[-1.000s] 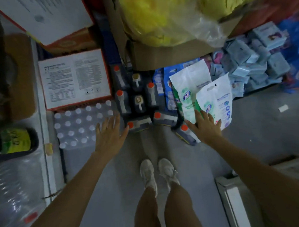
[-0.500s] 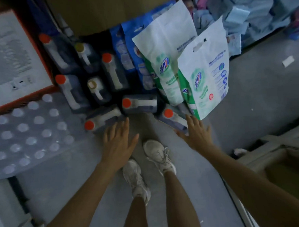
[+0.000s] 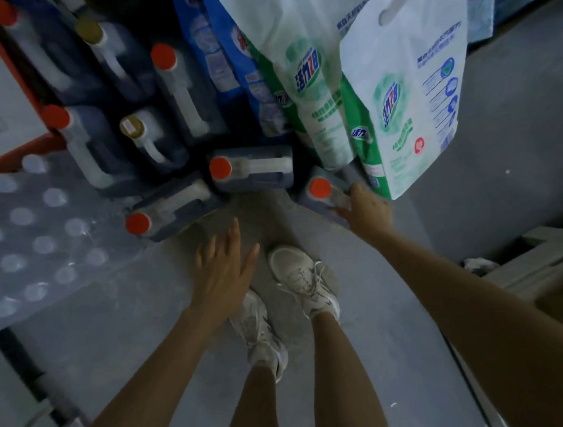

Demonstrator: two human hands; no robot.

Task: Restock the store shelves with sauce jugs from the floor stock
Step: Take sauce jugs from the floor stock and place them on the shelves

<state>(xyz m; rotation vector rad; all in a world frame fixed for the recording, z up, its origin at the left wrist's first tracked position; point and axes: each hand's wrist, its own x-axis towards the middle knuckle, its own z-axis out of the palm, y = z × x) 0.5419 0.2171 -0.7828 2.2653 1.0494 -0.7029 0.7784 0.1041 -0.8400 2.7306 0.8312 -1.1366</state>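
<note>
Fingers of my right hand [image 3: 367,211] curl round the handle of a dark, red-capped plastic sauce jug [image 3: 318,195] at one o'clock from my white shoes [image 3: 304,277], fingertips hidden. My left hand [image 3: 223,274] hovers, fingers spread wide.

Both arms are bare and stretched way down and forward, forearms coming in from the bottom corners with the bare legs between them. The left hand [image 3: 224,274] is palm down, fingers [image 3: 234,234] straight and a bit fanned, thumb sticking out to the side, holding nothing. The right hand [image 3: 368,209] reaches further out, its fingers curled over the handle of a jug [image 3: 322,192], gripping it.
</note>
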